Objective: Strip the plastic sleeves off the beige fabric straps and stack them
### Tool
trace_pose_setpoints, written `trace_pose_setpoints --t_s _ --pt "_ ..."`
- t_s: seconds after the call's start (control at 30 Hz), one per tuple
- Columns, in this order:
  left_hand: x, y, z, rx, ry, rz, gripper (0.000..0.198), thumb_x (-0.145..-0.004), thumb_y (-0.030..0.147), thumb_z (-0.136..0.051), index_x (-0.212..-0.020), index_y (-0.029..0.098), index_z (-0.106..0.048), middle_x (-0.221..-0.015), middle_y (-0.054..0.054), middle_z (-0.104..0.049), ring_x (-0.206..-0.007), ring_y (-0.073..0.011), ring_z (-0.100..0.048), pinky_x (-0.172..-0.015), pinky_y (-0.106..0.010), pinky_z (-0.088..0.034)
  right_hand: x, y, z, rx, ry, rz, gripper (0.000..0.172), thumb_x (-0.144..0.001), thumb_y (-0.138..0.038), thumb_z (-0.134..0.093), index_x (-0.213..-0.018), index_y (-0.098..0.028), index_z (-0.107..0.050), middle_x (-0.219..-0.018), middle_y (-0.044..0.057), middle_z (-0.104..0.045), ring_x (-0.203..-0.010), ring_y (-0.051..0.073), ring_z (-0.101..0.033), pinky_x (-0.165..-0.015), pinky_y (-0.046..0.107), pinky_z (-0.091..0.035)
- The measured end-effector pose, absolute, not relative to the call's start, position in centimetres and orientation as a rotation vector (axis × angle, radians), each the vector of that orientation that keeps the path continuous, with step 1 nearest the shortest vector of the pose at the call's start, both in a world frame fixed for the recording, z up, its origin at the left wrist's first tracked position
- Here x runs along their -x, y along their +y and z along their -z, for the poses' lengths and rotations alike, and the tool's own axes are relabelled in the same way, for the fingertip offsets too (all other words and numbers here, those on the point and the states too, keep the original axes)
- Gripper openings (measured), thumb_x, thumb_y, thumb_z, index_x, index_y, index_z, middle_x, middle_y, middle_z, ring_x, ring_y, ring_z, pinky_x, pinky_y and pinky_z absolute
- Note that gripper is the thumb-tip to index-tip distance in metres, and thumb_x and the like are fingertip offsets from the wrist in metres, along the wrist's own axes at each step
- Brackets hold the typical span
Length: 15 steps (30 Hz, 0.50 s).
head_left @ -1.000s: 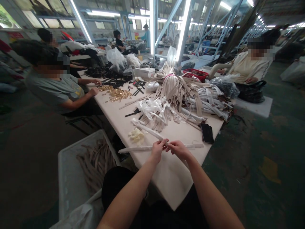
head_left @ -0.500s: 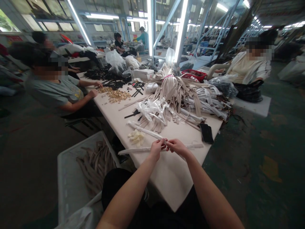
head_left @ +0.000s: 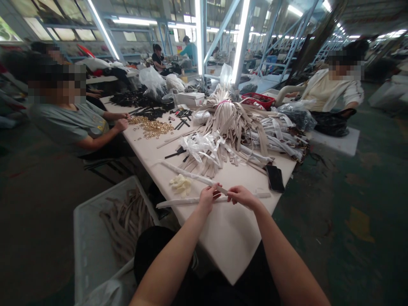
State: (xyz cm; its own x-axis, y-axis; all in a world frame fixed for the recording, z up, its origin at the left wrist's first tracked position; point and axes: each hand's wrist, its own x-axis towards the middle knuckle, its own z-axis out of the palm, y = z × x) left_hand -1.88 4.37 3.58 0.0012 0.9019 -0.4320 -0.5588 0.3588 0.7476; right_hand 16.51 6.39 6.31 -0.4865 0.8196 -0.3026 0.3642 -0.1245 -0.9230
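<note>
A long beige strap [head_left: 222, 191] runs between my two hands, its far-left length covered by a white plastic sleeve [head_left: 188, 173]. My left hand [head_left: 208, 198] pinches the strap where the covering ends. My right hand [head_left: 239, 196] is closed on the strap's right part, a short way from the left hand. Beneath my hands, a second wrapped strap [head_left: 178, 202] lies across the table. Small pale yellow pieces [head_left: 180, 184] sit just left of the held strap.
Bundled beige straps [head_left: 228, 123] and crumpled clear plastic [head_left: 202, 146] fill the table's middle. A black phone [head_left: 274, 178] lies near the right edge. Gold buckles [head_left: 153, 127] are piled by a co-worker [head_left: 79, 123] at left. A white bin [head_left: 83, 246] holds more straps. Another person sits at right.
My right hand has moved right, away from my left, and a bare stretch of strap now shows between them. The sleeved end has shifted slightly left.
</note>
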Motion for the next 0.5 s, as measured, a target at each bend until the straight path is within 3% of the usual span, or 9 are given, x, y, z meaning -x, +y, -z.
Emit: trace_pose_setpoints --t_s 0.13,0.27,0.5 --pt "3.7 5.8 -3.6 -0.224 0.977 -1.179 0.036 -0.082 0.049 -0.069 -0.093 0.014 -0.066 -0.104 -0.017 -0.071 -0.085 -0.0230 -0.070 -0.074 -0.034 -0.055 -18.2 6.3 -6.2 1.342 -1.760 -1.587 0.032 -0.085 -0.042 -0.060 -0.078 -0.013 -0.070 -0.070 0.006 -0.071 -0.051 0.011 -0.054 -0.051 0.021 -0.041" --pt "3.1 6.6 -2.8 -0.221 1.006 -1.218 0.024 -0.087 0.037 -0.066 -0.092 0.014 -0.067 -0.105 -0.016 -0.072 -0.083 -0.0195 -0.068 -0.076 -0.033 -0.055 -17.4 7.3 -5.9 1.388 -1.801 -1.561 0.029 -0.084 -0.040 -0.061 -0.077 -0.013 -0.072 -0.067 0.005 -0.071 -0.046 0.009 -0.049 -0.046 0.020 -0.037" --pt "0.6 5.7 -1.5 -0.291 1.026 -1.165 0.024 -0.084 0.032 -0.070 -0.085 0.009 -0.070 -0.084 -0.013 -0.073 -0.069 -0.0175 -0.067 -0.070 -0.030 -0.053 -15.9 8.5 -5.5 1.389 -1.847 -1.516 0.033 -0.087 -0.041 -0.058 -0.073 -0.013 -0.072 -0.066 0.004 -0.072 -0.044 0.009 -0.048 -0.045 0.020 -0.036"
